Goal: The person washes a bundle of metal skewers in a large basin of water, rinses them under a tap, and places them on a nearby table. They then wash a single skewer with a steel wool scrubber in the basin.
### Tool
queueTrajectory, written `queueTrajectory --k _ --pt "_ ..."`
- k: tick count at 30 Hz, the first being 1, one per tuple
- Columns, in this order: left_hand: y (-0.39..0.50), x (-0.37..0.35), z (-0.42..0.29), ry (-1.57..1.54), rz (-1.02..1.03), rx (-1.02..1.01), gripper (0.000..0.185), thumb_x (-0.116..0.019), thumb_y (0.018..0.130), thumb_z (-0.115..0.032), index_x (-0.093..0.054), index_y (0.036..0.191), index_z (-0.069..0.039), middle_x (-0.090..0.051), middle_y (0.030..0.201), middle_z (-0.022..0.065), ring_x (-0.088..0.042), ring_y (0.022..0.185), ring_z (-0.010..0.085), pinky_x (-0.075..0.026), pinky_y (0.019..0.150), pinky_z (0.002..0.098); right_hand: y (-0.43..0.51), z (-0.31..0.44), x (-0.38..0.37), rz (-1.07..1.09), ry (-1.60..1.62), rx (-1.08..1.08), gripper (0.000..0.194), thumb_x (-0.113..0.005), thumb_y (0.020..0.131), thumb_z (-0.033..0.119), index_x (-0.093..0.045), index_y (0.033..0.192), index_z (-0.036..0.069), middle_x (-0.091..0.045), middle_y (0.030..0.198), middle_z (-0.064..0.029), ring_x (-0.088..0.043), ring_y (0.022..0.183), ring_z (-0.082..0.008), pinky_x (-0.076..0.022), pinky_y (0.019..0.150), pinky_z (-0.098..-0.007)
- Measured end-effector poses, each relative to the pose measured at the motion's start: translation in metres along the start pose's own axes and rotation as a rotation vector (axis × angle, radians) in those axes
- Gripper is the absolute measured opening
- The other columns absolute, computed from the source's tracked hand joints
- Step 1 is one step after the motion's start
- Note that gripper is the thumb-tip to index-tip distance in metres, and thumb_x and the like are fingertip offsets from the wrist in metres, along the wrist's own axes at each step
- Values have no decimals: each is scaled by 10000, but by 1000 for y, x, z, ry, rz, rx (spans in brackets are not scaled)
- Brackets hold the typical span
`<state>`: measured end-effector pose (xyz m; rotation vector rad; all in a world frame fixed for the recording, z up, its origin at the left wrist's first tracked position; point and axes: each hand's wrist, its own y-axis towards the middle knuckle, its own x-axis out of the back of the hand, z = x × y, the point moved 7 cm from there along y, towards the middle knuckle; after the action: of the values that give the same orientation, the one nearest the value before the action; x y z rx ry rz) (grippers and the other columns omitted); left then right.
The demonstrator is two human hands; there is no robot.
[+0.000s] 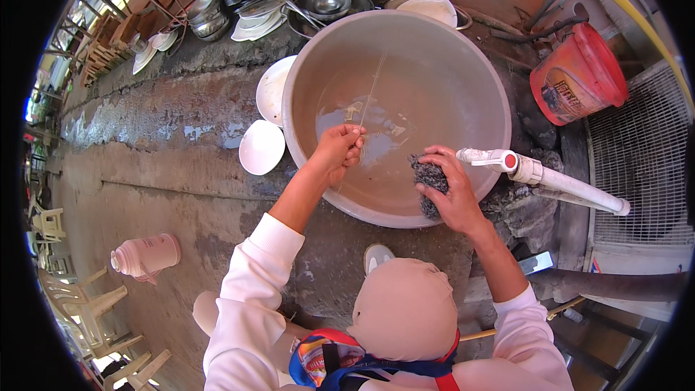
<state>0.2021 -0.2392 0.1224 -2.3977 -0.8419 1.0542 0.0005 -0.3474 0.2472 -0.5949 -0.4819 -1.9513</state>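
Over a large round grey basin holding murky water, my left hand pinches a thin, clear-looking strand or stick that slants up over the water. What exactly it is, I cannot tell. My right hand grips a dark grey metal scouring pad near the basin's near right rim. Small pale scraps lie in the water. Two white plates stand on the left beside the basin, a larger one against its wall and a smaller one nearer me.
A white pipe with a red-centred tap reaches over the right rim. Beyond it stands a red bucket. Stacked plates and metal bowls lie behind the basin. A pink thermos and plastic chairs are at left.
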Motion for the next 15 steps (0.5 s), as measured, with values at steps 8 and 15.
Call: queueTrajectory --k 8,15 --pt "-16 -2 -4 -3 -55 1 50 -539 1008 -64 -494 1009 -85 -521 737 15 -312 471 47 -207 410 223 131 -8 -67 -58 122 298 284 -719 839 63 -627 1108 49 -574 1192 -107 -498 1226 -317 -414 1048 -425" --pt "-15 -8 -9 -63 49 -18 66 -545 1010 -65 -489 1040 -85 -520 739 18 -311 475 43 -201 405 217 134 -10 -71 -63 102 392 300 -750 794 45 -656 1078 68 -615 1148 -108 -533 1144 -301 -429 1014 -405"
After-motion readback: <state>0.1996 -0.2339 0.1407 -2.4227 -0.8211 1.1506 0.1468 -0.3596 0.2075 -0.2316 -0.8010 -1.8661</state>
